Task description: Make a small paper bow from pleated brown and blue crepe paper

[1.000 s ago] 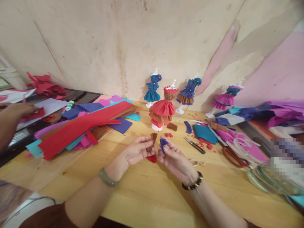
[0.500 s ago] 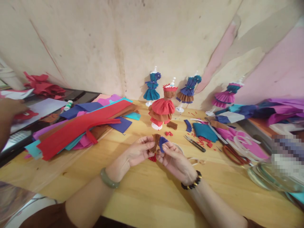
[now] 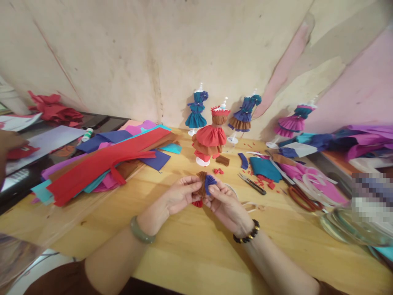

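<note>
Both hands meet above the wooden table. My left hand (image 3: pixel 182 193) is closed, pinching a pleated brown paper piece (image 3: pixel 202 183) that fans out. In the pinch of my right hand (image 3: pixel 225 203) is a pleated blue paper fan (image 3: pixel 210 182), edge against the brown one. A pleated red piece (image 3: pixel 198 203) shows under the left fingers; how it is joined to the others is hidden. Just beyond the hands stands a small dress form in a red and brown paper dress (image 3: pixel 211 137), with small red bits (image 3: pixel 218 171) at its foot.
Snips (image 3: pixel 252 183), a teal paper piece (image 3: pixel 264 169) and orange-handled scissors (image 3: pixel 303 200) lie to the right, before a glass jar (image 3: pixel 337 225). Stacked coloured paper strips (image 3: pixel 107 164) cover the left. Another person's hand (image 3: pixel 10 147) is at the far left. More dressed forms (image 3: pixel 196 110) line the wall.
The brown and blue pleats have spread wider and come together edge to edge. My hands stay in nearly the same place. The other person's hand has drawn back left.
</note>
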Motion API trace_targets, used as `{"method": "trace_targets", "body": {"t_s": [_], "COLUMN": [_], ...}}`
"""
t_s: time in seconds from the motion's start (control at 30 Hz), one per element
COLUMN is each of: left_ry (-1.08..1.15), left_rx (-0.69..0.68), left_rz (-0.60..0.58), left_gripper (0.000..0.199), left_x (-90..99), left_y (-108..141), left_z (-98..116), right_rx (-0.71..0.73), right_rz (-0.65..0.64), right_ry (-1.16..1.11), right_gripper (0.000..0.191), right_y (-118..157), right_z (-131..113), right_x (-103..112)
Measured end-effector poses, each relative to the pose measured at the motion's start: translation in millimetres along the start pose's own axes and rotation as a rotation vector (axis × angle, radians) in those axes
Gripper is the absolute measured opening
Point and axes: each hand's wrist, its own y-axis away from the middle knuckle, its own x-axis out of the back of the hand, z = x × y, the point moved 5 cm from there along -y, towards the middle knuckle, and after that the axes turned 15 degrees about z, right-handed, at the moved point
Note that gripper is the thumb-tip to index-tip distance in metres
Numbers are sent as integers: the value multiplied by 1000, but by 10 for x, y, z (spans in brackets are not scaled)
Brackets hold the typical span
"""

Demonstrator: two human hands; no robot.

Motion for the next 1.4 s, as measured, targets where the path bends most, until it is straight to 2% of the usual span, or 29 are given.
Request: {"method": "trace_targets", "body": {"t_s": [0.13,0.43,0.6,0.73,0.83,1.07,1.4], "left_ry": [-1,36,-8,-110,-136,-211,-122], "left_rx": [-23,-19,-111,-167,-199,-216,-193], "left_rz": [45,28,84,129,131,121,106], "left_gripper": [28,28,35,58,68,76,75], "left_x": [16,48,52,36,10,-45,-29], "left_y": [-15,-18,-38,-27,3,38,16], "left_z": [9,46,82,70,70,54,34], "right_rx": [12,14,167,293,340,397,509], "right_rz": [39,90,265,371,377,367,358], "right_ry": [8,24,137,249,268,236,257], "right_gripper": [41,36,45,48,48,45,41], "right_y": [-22,-9,-46,-50,-34,12,84], "right_z": [-9,-45,-141,-182,-193,-202,-210], "right_x": [29,28,137,172,146,96,45]}}
